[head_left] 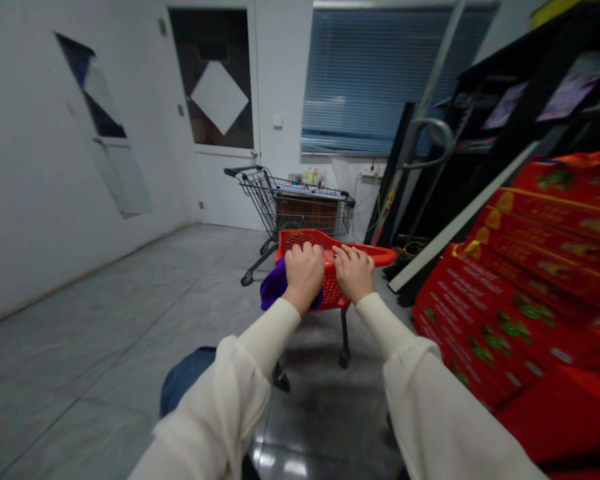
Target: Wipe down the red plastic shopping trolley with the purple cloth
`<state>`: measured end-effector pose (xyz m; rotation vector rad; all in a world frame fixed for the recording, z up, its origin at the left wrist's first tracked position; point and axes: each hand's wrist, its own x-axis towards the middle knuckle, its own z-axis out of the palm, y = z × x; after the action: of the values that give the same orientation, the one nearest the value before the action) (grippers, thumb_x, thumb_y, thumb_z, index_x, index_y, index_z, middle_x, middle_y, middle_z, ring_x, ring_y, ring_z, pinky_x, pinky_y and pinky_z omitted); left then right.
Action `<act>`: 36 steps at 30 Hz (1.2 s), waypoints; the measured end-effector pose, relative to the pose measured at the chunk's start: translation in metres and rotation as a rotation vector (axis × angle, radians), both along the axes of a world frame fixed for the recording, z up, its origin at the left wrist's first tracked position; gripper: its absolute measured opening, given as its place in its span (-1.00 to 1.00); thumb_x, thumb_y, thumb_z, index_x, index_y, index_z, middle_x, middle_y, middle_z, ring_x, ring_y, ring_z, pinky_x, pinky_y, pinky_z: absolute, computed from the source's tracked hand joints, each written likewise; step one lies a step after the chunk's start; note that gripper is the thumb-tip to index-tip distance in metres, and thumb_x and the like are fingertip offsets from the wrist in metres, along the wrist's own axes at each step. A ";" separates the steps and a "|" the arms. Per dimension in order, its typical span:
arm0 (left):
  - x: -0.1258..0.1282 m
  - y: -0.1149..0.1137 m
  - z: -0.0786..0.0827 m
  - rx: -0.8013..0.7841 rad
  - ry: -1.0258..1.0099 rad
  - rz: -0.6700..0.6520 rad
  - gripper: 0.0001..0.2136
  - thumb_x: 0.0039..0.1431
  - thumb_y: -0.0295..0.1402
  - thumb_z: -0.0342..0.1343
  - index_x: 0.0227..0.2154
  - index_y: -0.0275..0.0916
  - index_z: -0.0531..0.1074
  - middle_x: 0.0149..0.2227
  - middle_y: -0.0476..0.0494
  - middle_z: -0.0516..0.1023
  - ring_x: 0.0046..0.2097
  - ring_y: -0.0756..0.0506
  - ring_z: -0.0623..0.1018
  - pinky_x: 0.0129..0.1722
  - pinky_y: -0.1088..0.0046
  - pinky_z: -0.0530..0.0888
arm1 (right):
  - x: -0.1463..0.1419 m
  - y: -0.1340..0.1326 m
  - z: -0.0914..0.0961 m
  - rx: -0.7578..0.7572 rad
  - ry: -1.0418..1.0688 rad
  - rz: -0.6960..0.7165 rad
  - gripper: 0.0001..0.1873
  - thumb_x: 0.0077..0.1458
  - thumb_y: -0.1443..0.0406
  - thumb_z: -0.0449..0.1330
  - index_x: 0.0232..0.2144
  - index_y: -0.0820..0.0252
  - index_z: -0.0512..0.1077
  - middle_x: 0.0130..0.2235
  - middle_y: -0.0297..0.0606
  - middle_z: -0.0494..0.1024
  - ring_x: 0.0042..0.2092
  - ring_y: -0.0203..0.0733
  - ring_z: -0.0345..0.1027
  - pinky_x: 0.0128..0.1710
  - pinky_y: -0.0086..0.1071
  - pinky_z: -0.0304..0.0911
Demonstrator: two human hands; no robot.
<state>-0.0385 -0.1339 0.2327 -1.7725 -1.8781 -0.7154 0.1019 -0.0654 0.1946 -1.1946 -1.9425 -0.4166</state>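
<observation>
Head view looks down past two cream sleeves (265, 340) at a person's left hand (304, 275) and right hand (354, 272), both on the top rim of a small red cart (331, 293). The left fingers (300, 253) curl over the rim, pressed together; the right fingers (347, 252) hook over it too, slightly spread. A purple cloth (275, 285) bunches against the cart's left side, just under the left hand; whether any finger pinches it, I cannot tell. The cart stands on thin dark legs on a grey floor (105, 320), well ahead of the person. Beyond it, a wire shopping cart (300, 200) stands near a white door (225, 190) and a window blind (375, 80). To the right, stacked red boxes (510, 300) printed with green designs sit close beside the red cart.
</observation>
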 end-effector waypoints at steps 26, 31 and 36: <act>-0.050 0.020 0.000 -0.036 -0.030 0.047 -0.73 0.39 -0.29 -0.16 -0.15 -0.28 0.43 -0.16 -0.31 0.51 -0.07 -0.24 0.44 -0.11 0.25 0.31 | -0.008 0.000 -0.003 -0.050 0.085 -0.059 -0.59 0.31 0.14 -0.01 0.08 0.03 0.48 0.13 -0.15 0.49 0.13 0.08 0.15 0.10 0.01 -0.01; -0.014 0.024 -0.001 -0.033 0.020 -0.067 -0.73 0.40 -0.29 -0.17 -0.15 -0.26 0.42 -0.13 -0.30 0.50 -0.06 -0.21 0.43 -0.09 0.26 0.31 | -0.007 -0.005 0.000 -0.086 0.041 -0.100 -0.57 0.34 0.16 -0.05 0.13 0.05 0.44 0.17 -0.21 0.47 0.16 0.03 0.13 0.12 -0.07 -0.05; -0.034 0.020 -0.002 -0.031 0.035 -0.051 -0.74 0.39 -0.25 -0.15 -0.15 -0.23 0.42 -0.15 -0.27 0.50 -0.07 -0.22 0.43 -0.12 0.27 0.31 | 0.002 -0.005 0.003 -0.117 0.022 -0.070 -0.57 0.34 0.16 -0.06 0.14 0.02 0.43 0.18 -0.25 0.46 0.16 0.01 0.14 0.12 -0.08 -0.04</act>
<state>-0.0724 -0.1136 0.2304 -1.8468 -1.8363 -0.6724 0.1043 -0.0706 0.1973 -1.3400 -1.9324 -0.3285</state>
